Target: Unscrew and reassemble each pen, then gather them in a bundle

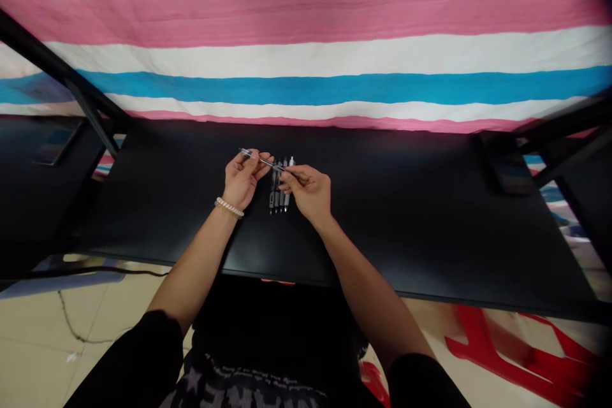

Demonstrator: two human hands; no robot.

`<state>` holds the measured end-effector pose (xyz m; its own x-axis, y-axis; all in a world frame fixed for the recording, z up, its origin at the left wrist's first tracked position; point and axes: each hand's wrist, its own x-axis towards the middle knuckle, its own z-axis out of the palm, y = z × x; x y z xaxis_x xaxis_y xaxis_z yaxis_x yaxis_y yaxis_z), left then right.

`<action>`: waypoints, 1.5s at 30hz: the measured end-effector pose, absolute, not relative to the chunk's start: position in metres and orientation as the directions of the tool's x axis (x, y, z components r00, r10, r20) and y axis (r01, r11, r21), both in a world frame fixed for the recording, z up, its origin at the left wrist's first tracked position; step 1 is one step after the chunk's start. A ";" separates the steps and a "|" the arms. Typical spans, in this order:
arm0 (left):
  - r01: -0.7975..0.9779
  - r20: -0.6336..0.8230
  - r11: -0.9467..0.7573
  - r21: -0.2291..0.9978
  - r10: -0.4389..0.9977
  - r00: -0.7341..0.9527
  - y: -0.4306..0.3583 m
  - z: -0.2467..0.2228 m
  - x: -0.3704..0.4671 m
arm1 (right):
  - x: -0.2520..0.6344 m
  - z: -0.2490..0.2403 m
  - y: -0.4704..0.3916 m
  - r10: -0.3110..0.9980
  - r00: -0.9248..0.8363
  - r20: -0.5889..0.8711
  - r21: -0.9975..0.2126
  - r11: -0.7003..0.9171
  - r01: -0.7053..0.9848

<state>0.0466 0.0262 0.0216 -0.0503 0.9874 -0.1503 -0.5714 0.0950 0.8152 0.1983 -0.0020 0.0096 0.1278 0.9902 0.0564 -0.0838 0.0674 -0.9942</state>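
Note:
A slim pen is held level between my two hands above the black table. My left hand, with a beaded band at the wrist, pinches the pen's left part between thumb and fingers. My right hand is closed on its right end. The middle of the pen looks thin, and I cannot tell whether its parts are joined. Just beneath, several pens lie side by side with tips towards me. The rightmost has a white top, and my right fingers partly cover the row.
The black table reaches far to both sides. A dark flat object lies at its right end, near a black frame. A phone-like slab rests on the left surface. Striped cloth hangs behind; a red stool stands below right.

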 end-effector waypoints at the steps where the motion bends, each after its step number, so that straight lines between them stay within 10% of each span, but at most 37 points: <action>1: -0.569 -0.148 0.093 0.817 0.988 -0.051 0.026 0.021 0.046 | 0.199 0.011 -0.002 0.993 0.108 0.039 -0.995 0.048 -0.083; 28: -0.534 -0.142 0.091 0.841 0.988 -0.055 0.025 0.026 0.047 | 0.203 0.010 -0.004 0.998 -0.051 0.043 -0.999 0.043 0.003; 34: -0.716 -0.192 0.150 0.682 0.981 0.023 0.028 0.046 0.027 | 0.208 0.018 -0.008 0.974 -0.082 0.210 -0.964 0.220 0.148; 45: -0.754 -0.183 -0.082 0.652 0.948 -0.261 0.031 0.062 -0.047 | 0.218 0.017 -0.005 0.956 0.045 0.290 -0.889 0.252 0.382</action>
<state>-0.0471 0.0309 0.0621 -0.2610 0.9478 -0.1831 -0.7541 -0.0818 0.6516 0.2183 -0.0054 0.0167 0.0449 0.9559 0.2903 0.3818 0.2521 -0.8892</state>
